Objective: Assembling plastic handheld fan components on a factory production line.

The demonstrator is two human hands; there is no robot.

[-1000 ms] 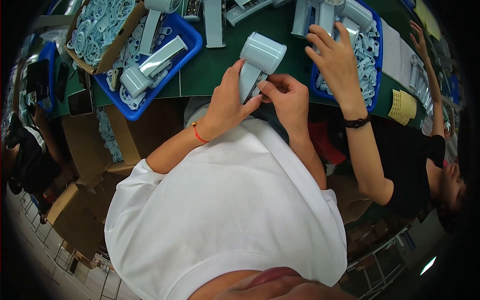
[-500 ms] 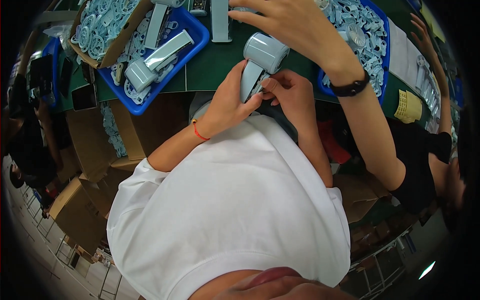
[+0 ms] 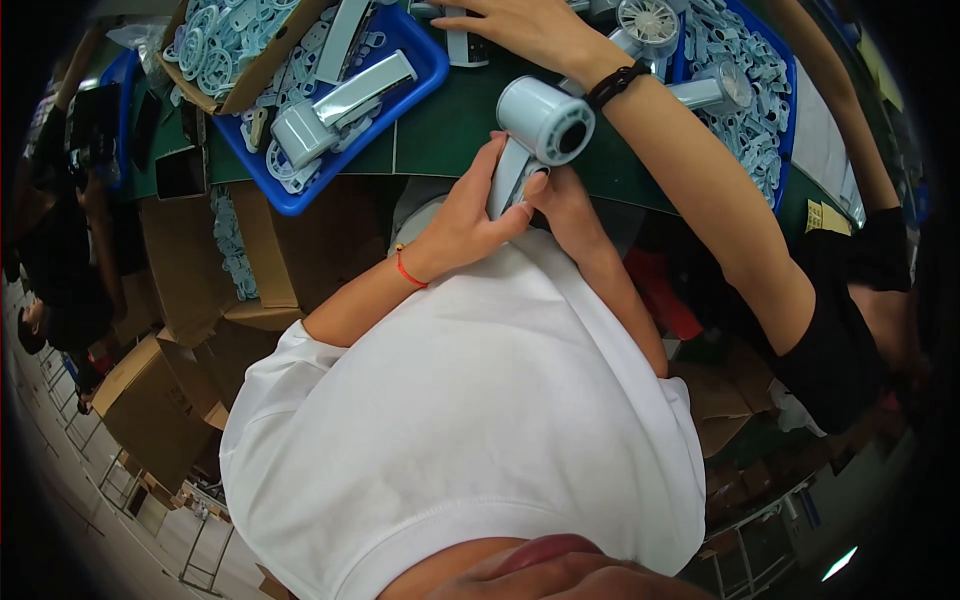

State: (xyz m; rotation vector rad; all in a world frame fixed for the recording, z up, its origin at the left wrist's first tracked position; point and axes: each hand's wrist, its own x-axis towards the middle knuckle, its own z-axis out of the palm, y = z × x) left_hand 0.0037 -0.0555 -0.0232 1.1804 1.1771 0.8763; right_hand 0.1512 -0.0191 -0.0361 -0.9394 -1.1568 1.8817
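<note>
The person's left hand (image 3: 462, 218) grips a pale grey-blue device (image 3: 540, 125) by its handle, fingers along the left side and thumb at the near end. The right hand (image 3: 560, 195) is close against the handle's right side, thumb toward it; its other fingers are hidden, so I cannot tell how firmly it holds. The device's round drum head sits just beyond both hands, tipped right, above the near edge of the green table (image 3: 440, 145).

Just past that head, a co-worker's forearm (image 3: 700, 175) cuts in from the right, between the device and the right-hand blue tray (image 3: 789, 120) of small pale parts; the co-worker's hand (image 3: 525, 35) partly covers pieces farther off. To the left, another blue tray (image 3: 292, 207) bears a similar device (image 3: 340, 108), with a cardboard box (image 3: 278, 70) of ring-shaped parts at its far left.
</note>
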